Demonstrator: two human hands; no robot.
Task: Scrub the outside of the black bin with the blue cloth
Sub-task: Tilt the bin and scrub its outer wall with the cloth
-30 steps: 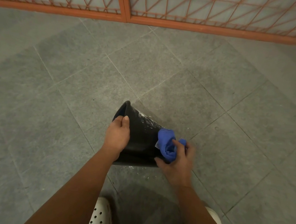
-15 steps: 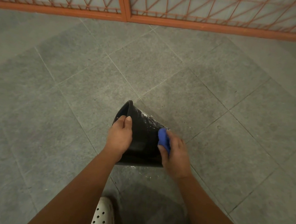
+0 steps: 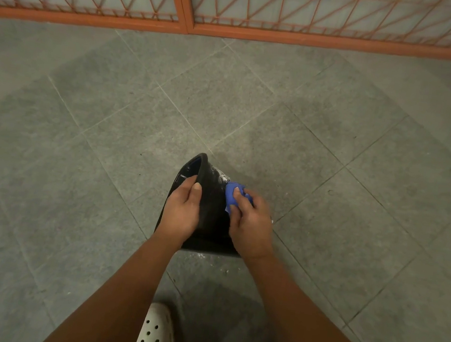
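Note:
The black bin point(image 3: 213, 198) lies tilted on the grey tiled floor, its mouth toward the upper left and its wet side wall facing up. My left hand point(image 3: 181, 211) grips the bin's rim, fingers curled over the edge. Pressed against the bin's outer wall on its right side is a bunched blue cloth point(image 3: 234, 196), held in my right hand point(image 3: 250, 225). White suds show on the wall just above the cloth.
An orange metal lattice gate point(image 3: 189, 2) runs along the far edge of the floor. My white perforated clog point(image 3: 155, 334) stands just below the bin. A damp patch darkens the tiles point(image 3: 229, 309) near my foot.
My right hand has slid the blue cloth up along the bin's side toward the rim. My left hand has stayed on the rim.

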